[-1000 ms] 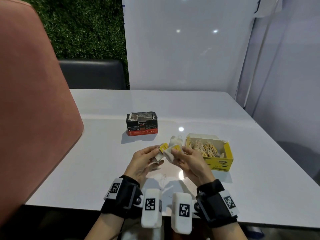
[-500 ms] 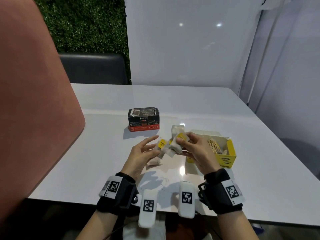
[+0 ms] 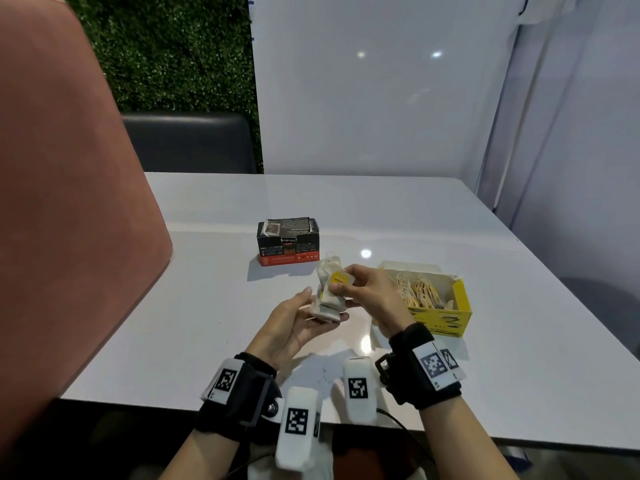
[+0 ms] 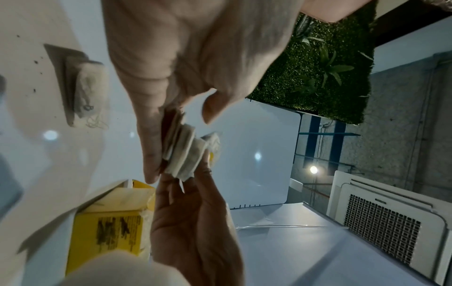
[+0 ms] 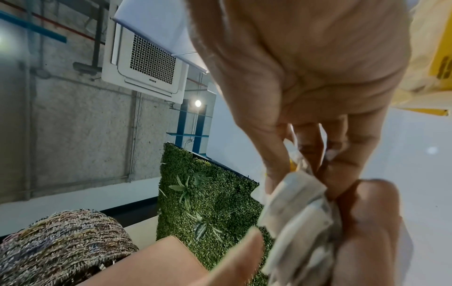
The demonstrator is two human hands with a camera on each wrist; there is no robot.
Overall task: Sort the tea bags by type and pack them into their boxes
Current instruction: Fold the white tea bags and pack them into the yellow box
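Near the front edge of the tabletop: both hands meet above the glossy white table (image 3: pixel 214 292), holding one small stack of tea bags between them.
Left hand (image 3: pixel 289 329): palm up, thumb raised beside the stack, fingers under it; it supports and lightly grips the lower end of the stack.
Right hand (image 3: pixel 372 296): thumb and forefinger pinch the upper part of the stack, at the yellow paper tag.
Stack of white paper tea bags with yellow tags (image 3: pixel 329 292): held roughly upright, off the tabletop, between the two boxes and nearer the person than either; the left wrist view shows several flat bags pressed side by side (image 4: pixel 182 152); the right wrist view shows their folded edges (image 5: pixel 296 209).
Open yellow cardboard box (image 3: pixel 440 317): stands toward the right side of the tabletop, just beyond the right hand; it holds a row of tea bags with pale strings and yellow tags.
Black cardboard box with a red lower band (image 3: pixel 288 241): stands near the middle of the tabletop, farther from the person than the hands, apart from the yellow box; its contents cannot be told.
Single white tea bag with string (image 4: pixel 85 92): lies flat on the tabletop in the left wrist view, apart from the hands, with dark crumbs near it.
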